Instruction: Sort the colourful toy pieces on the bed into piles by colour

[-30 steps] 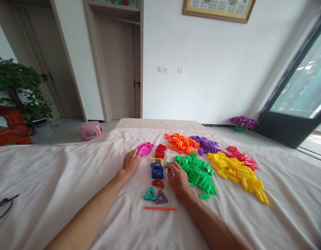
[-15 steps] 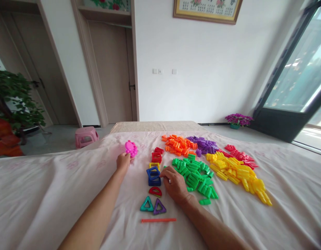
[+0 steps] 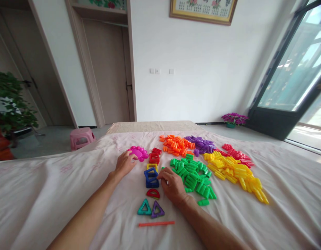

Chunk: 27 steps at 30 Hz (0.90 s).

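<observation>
My left hand (image 3: 126, 164) has its fingers closed on the near left edge of a bright pink plastic piece (image 3: 140, 153) with rounded bumps, low over the cloth. My right hand (image 3: 173, 184) pinches the right corner of a blue square frame tile (image 3: 151, 175). This tile sits askew over other blue square tiles (image 3: 152, 184). Behind it are a yellow frame tile (image 3: 152, 166) and red tiles (image 3: 154, 158). Nearer lie a red half-round tile (image 3: 153, 193), a teal triangle (image 3: 144, 207), a purple triangle (image 3: 157, 209) and a thin orange stick (image 3: 156, 224).
Right of the tiles lie heaps of green blocks (image 3: 193, 177), orange blocks (image 3: 176, 145), purple blocks (image 3: 200, 143), yellow blocks (image 3: 235, 168) and red blocks (image 3: 237, 154). A wrinkled pale cloth (image 3: 72, 194) covers the surface. A pink stool (image 3: 82, 138) stands beyond its left edge.
My left hand has moved right and turned, bringing the pink piece closer to the red tiles and tipping it flatter. My right hand stays at the blue tile. The view has shifted slightly.
</observation>
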{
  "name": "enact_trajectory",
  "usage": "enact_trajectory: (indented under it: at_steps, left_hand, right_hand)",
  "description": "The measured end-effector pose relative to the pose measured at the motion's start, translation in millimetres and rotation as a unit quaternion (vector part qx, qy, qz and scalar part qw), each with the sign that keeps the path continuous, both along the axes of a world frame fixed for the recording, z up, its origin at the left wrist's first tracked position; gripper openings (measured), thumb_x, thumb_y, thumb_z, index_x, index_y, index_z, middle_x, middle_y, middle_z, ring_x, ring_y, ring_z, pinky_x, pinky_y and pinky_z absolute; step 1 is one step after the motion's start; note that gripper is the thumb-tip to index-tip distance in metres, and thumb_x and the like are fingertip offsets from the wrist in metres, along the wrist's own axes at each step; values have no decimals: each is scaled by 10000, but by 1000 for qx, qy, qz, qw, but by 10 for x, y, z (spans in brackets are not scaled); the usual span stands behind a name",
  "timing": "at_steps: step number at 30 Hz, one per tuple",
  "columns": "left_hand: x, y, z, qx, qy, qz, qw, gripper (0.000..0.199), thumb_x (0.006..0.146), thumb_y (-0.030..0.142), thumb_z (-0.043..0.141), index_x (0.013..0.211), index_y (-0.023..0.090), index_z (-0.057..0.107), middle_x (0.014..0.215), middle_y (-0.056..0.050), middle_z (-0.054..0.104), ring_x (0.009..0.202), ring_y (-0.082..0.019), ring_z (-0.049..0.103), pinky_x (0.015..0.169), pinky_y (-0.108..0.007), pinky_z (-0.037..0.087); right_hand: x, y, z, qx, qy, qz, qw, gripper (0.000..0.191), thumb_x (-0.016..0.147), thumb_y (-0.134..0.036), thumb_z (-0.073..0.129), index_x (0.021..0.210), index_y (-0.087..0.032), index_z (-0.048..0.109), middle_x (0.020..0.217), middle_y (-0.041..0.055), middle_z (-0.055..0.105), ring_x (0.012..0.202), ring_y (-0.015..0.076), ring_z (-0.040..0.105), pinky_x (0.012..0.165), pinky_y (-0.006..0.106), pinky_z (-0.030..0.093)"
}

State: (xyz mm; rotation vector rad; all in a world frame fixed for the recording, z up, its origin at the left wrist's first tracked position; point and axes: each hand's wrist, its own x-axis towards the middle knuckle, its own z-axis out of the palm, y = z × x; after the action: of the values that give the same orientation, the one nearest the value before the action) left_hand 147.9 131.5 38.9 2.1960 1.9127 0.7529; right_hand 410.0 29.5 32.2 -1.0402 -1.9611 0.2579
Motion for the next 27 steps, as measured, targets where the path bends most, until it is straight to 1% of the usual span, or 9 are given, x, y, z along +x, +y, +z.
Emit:
enact_trajectory:
  at_steps: [2,4,8,11,15,17,19,23,27]
  left_hand:
    - [17,39,-65,-5,29,-29,999,293,819,275,630,1085,268,754,1374,-61,614,1280,-220,551,1090,-335,402]
    - [54,87,-117,-9,54,-42,998,354,862,325,593,1187,280,727,1408,-70,590,1262,-230,568,1071,-353,417]
    - [189,177,-204,-10,88,-32,996,485,908,436,530,1354,275,633,1487,-131,514,1301,-324,534,1075,-467,392]
    - [294,220,-267,-6,97,-24,995,572,927,463,488,1455,249,531,1545,-182,434,1351,-368,479,1097,-528,345]
    - [321,186,-316,-8,96,-39,995,660,923,415,507,1532,184,403,1578,-193,389,1427,-318,404,1145,-454,314]
    - [281,93,-323,-11,94,-54,994,678,924,388,513,1545,157,374,1580,-188,391,1460,-290,360,1160,-412,305]
    - [213,-58,-325,-15,90,-65,994,648,938,400,495,1531,157,401,1583,-181,390,1468,-291,346,1171,-416,289]
    - [4,-470,-347,-11,98,-76,992,563,968,461,428,1463,209,515,1580,-152,407,1467,-302,344,1188,-469,248]
    - [-266,-876,-420,16,127,-81,988,558,977,483,393,1467,248,519,1586,-115,410,1488,-252,313,1198,-433,248]
  right_hand:
    - [0,1,-5,0,0,2,1000,318,761,-1,490,820,-232,700,910,23,685,847,150,653,778,224,491]
    - [-1,0,-6,-5,-1,3,1000,323,760,0,488,822,-236,699,914,22,686,846,150,655,778,224,493]
    - [-4,-2,-7,-7,-2,3,1000,320,765,-6,484,824,-237,697,915,21,684,841,149,656,775,224,493]
    - [-6,-3,-10,-4,-2,2,1000,320,762,-9,484,824,-240,697,912,19,684,840,148,656,778,223,496]
    - [-7,-7,5,4,-8,-2,1000,321,766,-15,480,826,-240,701,910,23,686,836,148,655,780,222,502]
    - [-7,-18,18,15,-12,-2,1000,325,772,-16,478,839,-238,705,910,26,687,844,150,654,790,227,505]
    - [-5,-38,26,27,-15,-4,1000,325,790,-23,476,867,-237,709,915,31,692,858,155,656,806,237,509]
    - [5,-84,45,38,-11,-33,999,334,849,-59,468,991,-241,711,969,42,716,918,174,669,845,268,518]
    - [37,3,177,9,-20,-80,997,355,862,-97,490,1130,-234,679,1072,46,727,942,186,683,866,305,530]
